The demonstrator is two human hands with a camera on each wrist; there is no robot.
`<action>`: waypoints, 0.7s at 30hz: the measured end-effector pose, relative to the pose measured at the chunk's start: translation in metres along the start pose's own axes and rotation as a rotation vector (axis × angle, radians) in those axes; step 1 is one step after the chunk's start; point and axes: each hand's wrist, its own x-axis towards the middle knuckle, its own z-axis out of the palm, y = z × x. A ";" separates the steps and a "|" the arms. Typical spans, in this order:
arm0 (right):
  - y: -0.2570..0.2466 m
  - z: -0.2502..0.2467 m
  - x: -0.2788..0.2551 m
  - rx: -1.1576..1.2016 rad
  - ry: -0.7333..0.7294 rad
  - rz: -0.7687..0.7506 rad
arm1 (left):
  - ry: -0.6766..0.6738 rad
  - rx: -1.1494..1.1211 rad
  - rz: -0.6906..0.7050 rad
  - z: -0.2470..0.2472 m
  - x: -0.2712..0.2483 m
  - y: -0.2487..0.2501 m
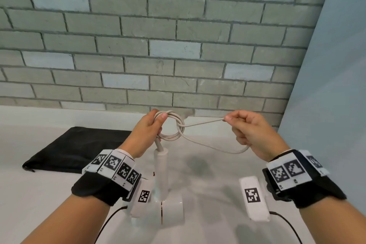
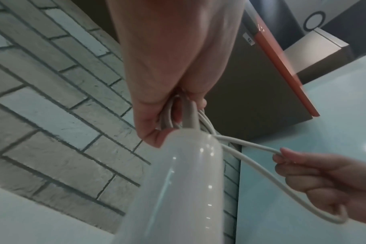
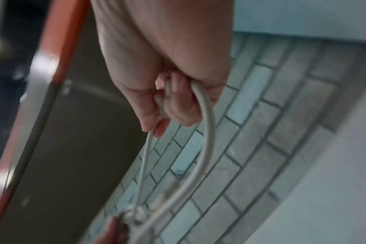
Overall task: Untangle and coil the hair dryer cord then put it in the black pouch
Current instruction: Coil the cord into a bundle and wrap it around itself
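Observation:
A white hair dryer (image 1: 161, 174) hangs handle-up over the table, its barrel (image 1: 172, 211) lowest. Its beige cord (image 1: 206, 142) is wound into a small coil (image 1: 175, 127) above the handle. My left hand (image 1: 147, 130) grips that coil, thumb over its top; the left wrist view shows the coil (image 2: 167, 115) in the fingers above the handle (image 2: 178, 189). My right hand (image 1: 247, 130) pinches a doubled loop of cord (image 3: 207, 118) drawn out to the right from the coil. The black pouch (image 1: 79, 148) lies flat on the table at the left.
The white table (image 1: 49, 204) runs back to a grey brick wall (image 1: 158, 45). A pale blue panel (image 1: 326, 85) stands at the right. Black cables (image 1: 107, 224) trail from both wrist cameras near the front edge.

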 end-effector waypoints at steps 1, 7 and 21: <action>-0.001 -0.003 0.001 -0.155 0.023 -0.056 | 0.013 0.007 0.003 0.001 0.000 0.000; -0.010 -0.008 0.001 -0.654 0.358 -0.396 | 0.067 -0.017 0.029 0.011 -0.001 0.006; 0.039 -0.006 0.003 -1.158 -0.081 -0.154 | 0.121 -0.037 0.025 0.011 -0.012 0.012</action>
